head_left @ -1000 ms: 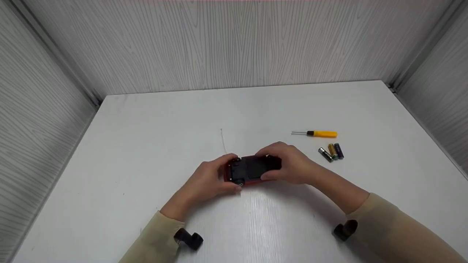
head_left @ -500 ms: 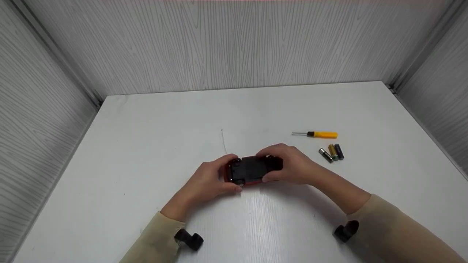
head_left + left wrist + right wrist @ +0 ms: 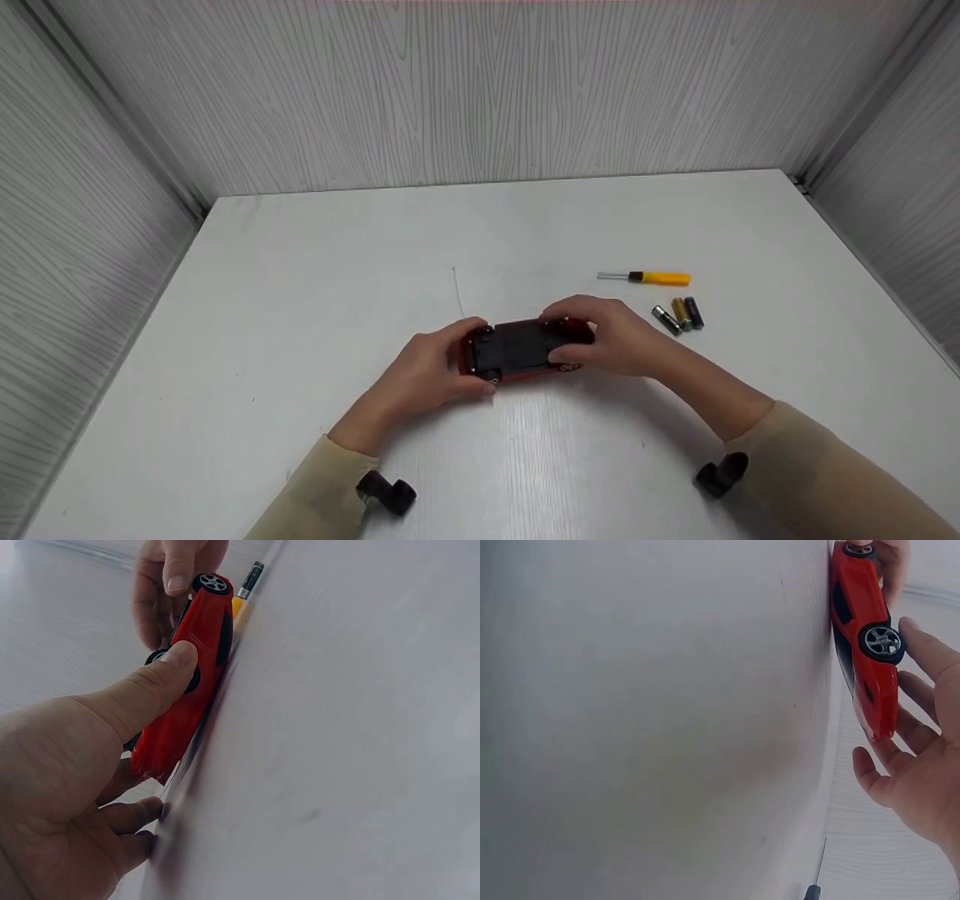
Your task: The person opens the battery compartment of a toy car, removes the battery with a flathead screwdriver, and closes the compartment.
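Observation:
A red toy car (image 3: 517, 347) lies upside down on the white table, black underside facing up. My left hand (image 3: 424, 373) grips its left end, thumb on the near side by a wheel and fingers along the far side. About the right end, my right hand (image 3: 619, 337) rests with its thumb at the edge of the underside and its index finger at the far side. In the right wrist view, the red car body (image 3: 860, 596) shows side-on; the right hand's fingers (image 3: 919, 731) are spread loosely beyond it. A thin antenna (image 3: 457, 291) sticks out from the car's far side.
To the right, a screwdriver (image 3: 664, 278) with a yellow handle lies on the table (image 3: 322, 270). Nearer lie three batteries: a silver-and-dark one (image 3: 666, 320), a gold one (image 3: 681, 312) and a dark one (image 3: 694, 313). Pale wood-grain panels (image 3: 480, 97) enclose the back and sides.
My right hand has slid a little to the right along the car, uncovering more of its right end and a near wheel. My left hand and the car have stayed in place.

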